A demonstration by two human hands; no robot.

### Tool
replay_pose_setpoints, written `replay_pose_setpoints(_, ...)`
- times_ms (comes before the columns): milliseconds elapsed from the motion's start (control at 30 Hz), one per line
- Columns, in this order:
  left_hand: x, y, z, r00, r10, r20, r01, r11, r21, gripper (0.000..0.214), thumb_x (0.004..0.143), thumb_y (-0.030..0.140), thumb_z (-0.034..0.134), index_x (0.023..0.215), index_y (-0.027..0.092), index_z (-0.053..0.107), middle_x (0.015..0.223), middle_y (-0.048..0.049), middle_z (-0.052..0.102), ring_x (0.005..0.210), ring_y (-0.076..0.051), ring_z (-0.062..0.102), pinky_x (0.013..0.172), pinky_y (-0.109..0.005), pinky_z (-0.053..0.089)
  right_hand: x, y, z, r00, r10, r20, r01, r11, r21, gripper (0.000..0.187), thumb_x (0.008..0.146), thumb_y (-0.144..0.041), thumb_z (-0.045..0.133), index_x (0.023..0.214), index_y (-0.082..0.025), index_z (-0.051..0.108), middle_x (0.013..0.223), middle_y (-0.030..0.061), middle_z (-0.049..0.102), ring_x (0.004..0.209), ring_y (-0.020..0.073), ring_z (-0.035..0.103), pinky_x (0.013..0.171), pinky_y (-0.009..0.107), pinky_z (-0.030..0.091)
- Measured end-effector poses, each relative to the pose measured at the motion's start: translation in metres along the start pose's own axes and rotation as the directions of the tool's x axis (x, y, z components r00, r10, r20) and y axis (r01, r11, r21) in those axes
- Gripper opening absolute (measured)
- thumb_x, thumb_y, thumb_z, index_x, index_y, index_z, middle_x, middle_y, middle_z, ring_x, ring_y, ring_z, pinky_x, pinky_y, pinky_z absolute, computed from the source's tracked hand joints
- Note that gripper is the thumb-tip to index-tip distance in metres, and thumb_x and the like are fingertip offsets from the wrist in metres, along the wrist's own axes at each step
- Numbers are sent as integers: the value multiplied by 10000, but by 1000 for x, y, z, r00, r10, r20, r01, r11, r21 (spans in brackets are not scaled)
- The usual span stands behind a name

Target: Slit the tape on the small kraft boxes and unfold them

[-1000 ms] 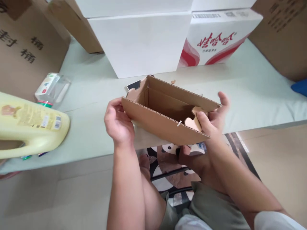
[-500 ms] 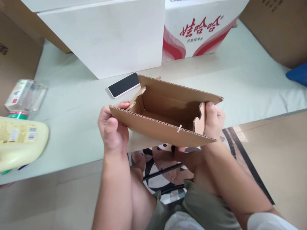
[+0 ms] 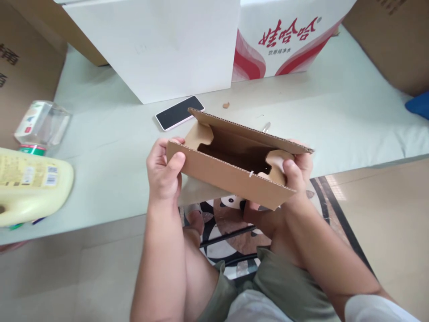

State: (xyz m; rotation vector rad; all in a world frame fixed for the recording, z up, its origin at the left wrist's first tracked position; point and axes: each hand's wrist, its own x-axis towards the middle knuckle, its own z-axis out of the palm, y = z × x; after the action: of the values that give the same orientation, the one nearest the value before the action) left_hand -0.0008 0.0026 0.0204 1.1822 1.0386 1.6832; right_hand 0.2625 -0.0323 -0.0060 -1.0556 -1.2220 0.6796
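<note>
Left hand (image 3: 164,174) is clamping the 9 o'clock end of the cardboard box (image 3: 231,176), right hand (image 3: 296,172) is gripping the 3 o'clock end and thumbing the end flap (image 3: 276,160) in, over the near edge of the table (image 3: 335,120); looking about half formed, top not yet closed.

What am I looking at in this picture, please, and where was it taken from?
There is no machine here: a person works with two bare hands, and the camera sits on that person's head, looking forward and down. The left hand and the right hand each grip one end of a small open cardboard box, held above the near edge of a pale table. On the table lie a phone, a yellow jug, a clear bottle, and behind, a white box and a red-and-white carton.
</note>
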Motion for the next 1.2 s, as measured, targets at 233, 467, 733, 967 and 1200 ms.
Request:
replay_pose_setpoints(233, 0, 7, -10, 996, 30, 88, -32, 999, 16, 359, 655, 550, 903, 742, 252, 723, 856, -12, 661, 768, -145, 609, 668, -277, 500, 3, -4, -1, 991, -85, 101, 77, 994, 73, 469, 882, -559, 629, 1318, -435, 507, 1208, 27, 646, 999, 260, 671, 877, 464, 569)
replay_pose_setpoints(467, -1, 2, -10, 987, 75, 145, -85, 994, 62, 303, 751, 550, 834, 886, 294, 744, 915, -14, 676, 875, -180, 651, 839, -342, 560, 6, 3, -7, 993, -66, 95, 54, 992, 118, 228, 899, -386, 671, 1125, -377, 642, 1160, 10, 674, 1117, 245, 653, 1008, 464, 538)
replay_pose_setpoints(733, 0, -7, -12, 962, 168, 216, -223, 939, 262, 456, 882, 547, 722, 1287, 356, 637, 1484, -29, 602, 1415, -287, 553, 1208, -485, 444, 10, 1, -5, 970, -192, 147, 178, 979, 104, 405, 975, -601, 443, 997, -321, 735, 1182, 55, 686, 1131, 293, 665, 1003, 543, 530)
replay_pose_setpoints(967, -2, 2, -8, 941, 178, 289, -272, 904, 329, 209, 966, 341, 628, 1087, 313, 795, 1389, -5, 707, 1357, -267, 622, 1202, -489, 475, 5, 5, -11, 923, -287, 255, 292, 956, 19, 336, 970, -467, 468, 1147, -339, 724, 1299, 55, 635, 1197, 293, 617, 1049, 535, 510)
replay_pose_setpoints(1200, -4, 13, -6, 965, 164, 204, -232, 899, 371, 230, 911, 199, 635, 959, 299, 836, 1253, -3, 776, 1249, -246, 692, 1150, -458, 530, 3, 3, -9, 908, -314, 278, 328, 945, -2, 434, 973, -563, 403, 1274, -392, 663, 1315, 58, 591, 1194, 314, 593, 1063, 574, 497)
